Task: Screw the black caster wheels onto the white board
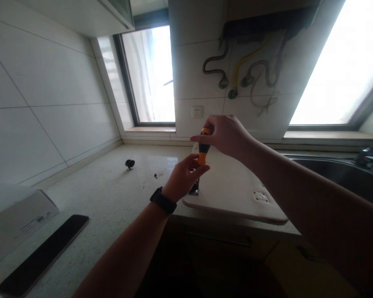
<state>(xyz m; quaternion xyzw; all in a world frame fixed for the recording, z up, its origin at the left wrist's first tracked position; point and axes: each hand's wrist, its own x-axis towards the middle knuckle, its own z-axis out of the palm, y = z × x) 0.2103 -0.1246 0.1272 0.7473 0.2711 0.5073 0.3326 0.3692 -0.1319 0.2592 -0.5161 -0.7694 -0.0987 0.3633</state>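
Observation:
An orange and black screwdriver stands upright over the left front corner of a pale board with rounded corners. My right hand is closed around the top of its handle. Lower down, my left hand, with a black band on the wrist, pinches the orange collar of the handle. Beneath the left hand a dark caster on a metal plate shows in part at the board's corner. The screwdriver's tip is hidden by my left hand. Another metal plate lies on the board at the right.
A loose black caster and some small dark screws lie on the counter to the left. A phone and a grey flat box are at the near left. A dark sink is at the right; hoses hang on the wall.

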